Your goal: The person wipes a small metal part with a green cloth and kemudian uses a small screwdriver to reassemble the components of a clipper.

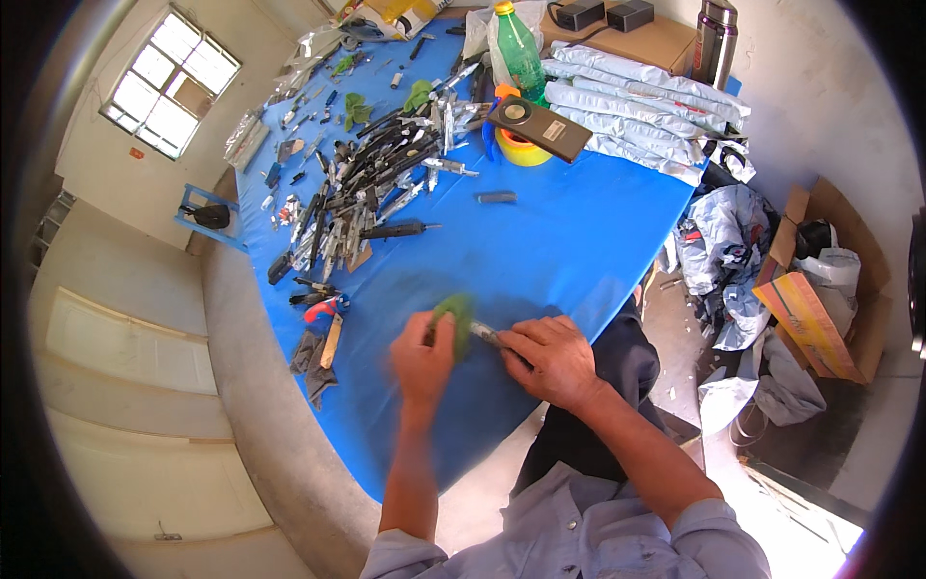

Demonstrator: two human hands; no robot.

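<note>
My left hand (pixel 422 359) is closed on a green cloth or pad (pixel 455 317), a little blurred by motion. The green pad wraps or presses against one end of a slim, silver-grey stick-like piece (pixel 485 334). Its other end is in the closed fingers of my right hand (pixel 554 361). What kind of piece it is, I cannot make out. Both hands are over the near part of the blue table (pixel 540 251). Beyond them, to the left, lies a big heap of slim black and silver pieces (pixel 371 179), some with thin pointed ends.
A red-and-blue object (pixel 324 311) and a dark rag (pixel 313 365) lie at the left edge. Farther back are a brown phone-like device (pixel 540 128) on yellow tape (pixel 522 149), a green bottle (pixel 519 56), plastic packets (pixel 637 106) and a flask (pixel 715 43). An open carton (pixel 820 318) stands right.
</note>
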